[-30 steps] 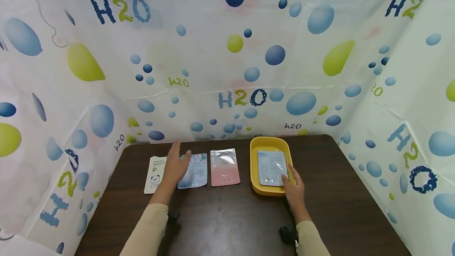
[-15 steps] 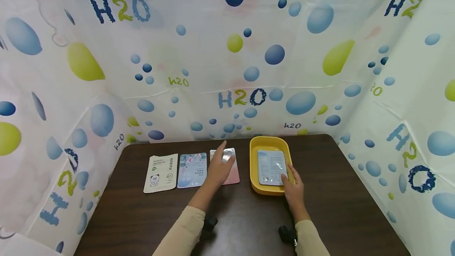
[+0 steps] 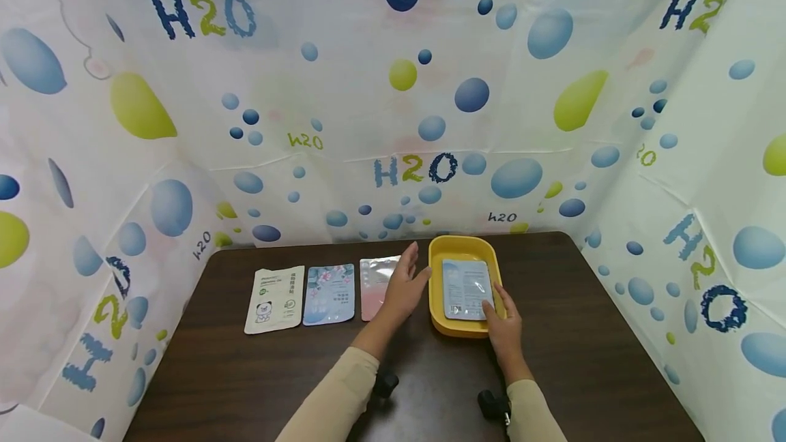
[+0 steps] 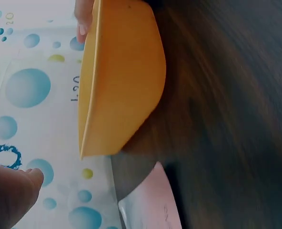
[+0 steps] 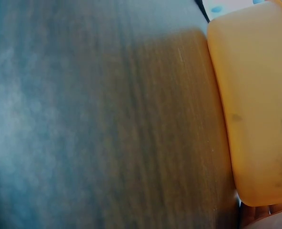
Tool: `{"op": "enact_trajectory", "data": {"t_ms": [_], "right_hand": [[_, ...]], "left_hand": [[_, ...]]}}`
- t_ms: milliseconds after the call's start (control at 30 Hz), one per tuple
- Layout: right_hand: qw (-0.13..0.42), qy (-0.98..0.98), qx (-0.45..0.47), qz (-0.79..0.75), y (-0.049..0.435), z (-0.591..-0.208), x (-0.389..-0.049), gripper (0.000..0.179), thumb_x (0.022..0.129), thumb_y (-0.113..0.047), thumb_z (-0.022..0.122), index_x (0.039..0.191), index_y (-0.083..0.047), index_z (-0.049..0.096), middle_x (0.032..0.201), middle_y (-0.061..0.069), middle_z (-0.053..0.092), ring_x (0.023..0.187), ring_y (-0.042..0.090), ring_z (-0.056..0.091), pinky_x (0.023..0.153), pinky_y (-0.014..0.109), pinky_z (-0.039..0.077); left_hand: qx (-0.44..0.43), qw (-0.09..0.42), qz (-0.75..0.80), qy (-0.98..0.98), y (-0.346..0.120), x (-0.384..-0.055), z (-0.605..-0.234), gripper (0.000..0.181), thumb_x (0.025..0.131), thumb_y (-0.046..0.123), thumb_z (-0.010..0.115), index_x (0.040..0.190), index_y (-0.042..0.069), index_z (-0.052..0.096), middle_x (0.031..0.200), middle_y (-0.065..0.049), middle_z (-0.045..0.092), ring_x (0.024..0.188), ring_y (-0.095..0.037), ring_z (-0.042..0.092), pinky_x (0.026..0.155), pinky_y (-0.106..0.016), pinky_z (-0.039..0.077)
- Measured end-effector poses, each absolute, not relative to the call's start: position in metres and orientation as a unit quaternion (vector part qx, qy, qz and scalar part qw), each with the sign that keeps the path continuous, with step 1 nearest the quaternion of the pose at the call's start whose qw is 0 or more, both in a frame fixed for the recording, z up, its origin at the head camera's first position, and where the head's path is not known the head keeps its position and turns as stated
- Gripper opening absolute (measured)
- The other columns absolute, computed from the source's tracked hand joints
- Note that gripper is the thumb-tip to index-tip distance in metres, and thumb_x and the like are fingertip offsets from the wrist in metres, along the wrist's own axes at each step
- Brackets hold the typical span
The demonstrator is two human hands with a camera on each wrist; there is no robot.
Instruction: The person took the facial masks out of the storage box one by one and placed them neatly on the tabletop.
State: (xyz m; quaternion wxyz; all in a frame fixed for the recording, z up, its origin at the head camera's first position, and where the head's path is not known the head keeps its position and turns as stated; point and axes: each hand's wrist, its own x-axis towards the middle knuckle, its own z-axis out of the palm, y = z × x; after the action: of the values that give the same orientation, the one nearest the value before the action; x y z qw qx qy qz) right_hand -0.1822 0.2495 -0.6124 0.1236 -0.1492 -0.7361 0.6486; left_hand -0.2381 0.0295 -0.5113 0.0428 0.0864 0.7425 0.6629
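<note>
My right hand (image 3: 506, 334) grips the front right side of a yellow plastic tub (image 3: 435, 299). Its thumb lies inside by a pale blue foil pouch (image 3: 464, 285), while the fingers reach along the outer right wall. Fingers straight, my left hand (image 3: 402, 295) hovers between the tub and a pink and silver pouch (image 3: 373, 292), partly covering that pouch. In the left wrist view the left thumb (image 4: 15, 193) touches nothing. A blue flowered pouch (image 3: 329, 295) and a cream pouch with a bear print (image 3: 275, 299) lie in line to the left.
The dark wooden table (image 3: 295, 380) carries the row of pouches and the tub near its back edge. A white cloth wall (image 3: 344, 87) with blue and green dots rises behind and at both sides. Black devices (image 3: 492, 404) sit at both wrists.
My left hand has moved right, from between the cream and flowered pouches, across the pink pouch, toward the tub. My right hand and the tub keep their place.
</note>
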Motion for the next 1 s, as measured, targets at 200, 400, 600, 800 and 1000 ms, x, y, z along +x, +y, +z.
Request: {"op": "enact_trajectory", "data": {"t_ms": [200,400,600,800,1000], "right_hand": [[0.122,-0.737,-0.152,0.648,0.250,-0.613,-0.183,0.057,0.103,-0.023,0.062,0.156,-0.013,0.043,0.168,0.015,0.029,0.157,0.035,0.020,0.127,0.058,0.017],[0.125,-0.739,-0.151,0.644,0.250,-0.614,-0.184,0.057,0.102,-0.024,0.062,0.155,-0.013,0.044,0.167,0.016,0.030,0.157,0.036,0.021,0.127,0.060,0.018],[0.132,-0.738,-0.152,0.644,0.250,-0.616,-0.185,0.055,0.102,-0.022,0.063,0.154,-0.013,0.046,0.166,0.016,0.032,0.156,0.035,0.023,0.126,0.059,0.019],[0.133,-0.738,-0.150,0.644,0.248,-0.615,-0.185,0.055,0.102,-0.022,0.062,0.154,-0.013,0.046,0.166,0.014,0.032,0.156,0.034,0.024,0.127,0.057,0.020],[0.133,-0.740,-0.144,0.644,0.249,-0.614,-0.183,0.056,0.103,-0.023,0.062,0.155,-0.013,0.044,0.167,0.014,0.031,0.156,0.034,0.023,0.126,0.058,0.021]], "left_hand": [[0.077,0.073,0.676,0.729,0.051,-0.240,-0.517,0.067,0.101,0.021,0.060,0.161,0.012,0.030,0.166,-0.011,0.034,0.155,-0.028,0.032,0.126,-0.047,0.026],[0.088,0.094,0.693,0.709,0.068,-0.239,-0.522,0.070,0.099,0.017,0.062,0.161,0.009,0.029,0.167,-0.014,0.031,0.155,-0.031,0.031,0.127,-0.048,0.025],[0.084,0.116,0.714,0.686,0.082,-0.240,-0.530,0.073,0.098,0.013,0.062,0.162,0.012,0.027,0.169,-0.018,0.025,0.157,-0.034,0.025,0.127,-0.049,0.022],[0.060,0.137,0.722,0.676,0.090,-0.243,-0.547,0.077,0.096,0.015,0.065,0.161,0.011,0.026,0.168,-0.022,0.024,0.156,-0.039,0.024,0.127,-0.054,0.020],[0.038,0.163,0.701,0.693,0.094,-0.245,-0.554,0.079,0.093,0.019,0.070,0.161,0.015,0.029,0.167,-0.019,0.027,0.154,-0.040,0.028,0.125,-0.059,0.023]]}}
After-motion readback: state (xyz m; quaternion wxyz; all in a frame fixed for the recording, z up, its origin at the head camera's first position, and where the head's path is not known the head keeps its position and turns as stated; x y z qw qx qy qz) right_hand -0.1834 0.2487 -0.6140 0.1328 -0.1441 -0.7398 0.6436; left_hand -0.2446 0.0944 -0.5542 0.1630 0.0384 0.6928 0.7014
